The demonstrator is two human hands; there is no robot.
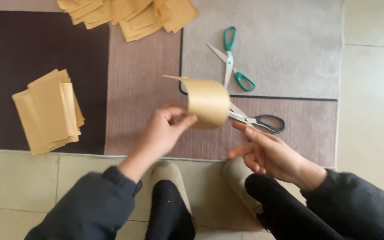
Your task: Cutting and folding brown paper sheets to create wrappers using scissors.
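- Pinching one edge of a curled tan paper sheet, the left hand held it up above the rug, thumb and fingertips closed on the paper's lower left side.
- The sheet bent over in an arch, its free end pointing left, and it hung in front of the blades of the dark-handled scissors.
- The right hand was just below and to the right of the sheet, not touching it; its forefinger was stretched out toward the paper, the other fingers loosely curled, and it gripped nothing.
- The dark-handled scissors lay on the rug just above the right hand, near its forefinger.
- A second pair, the green-handled scissors, lay open on the grey part of the rug, farther from the person.
- A stack of tan sheets sat on the dark part of the rug at the left, well apart from both hands.
- A looser heap of tan sheets spread along the top edge.
- Two pale slippers showed on the tiled floor between the dark sleeves.
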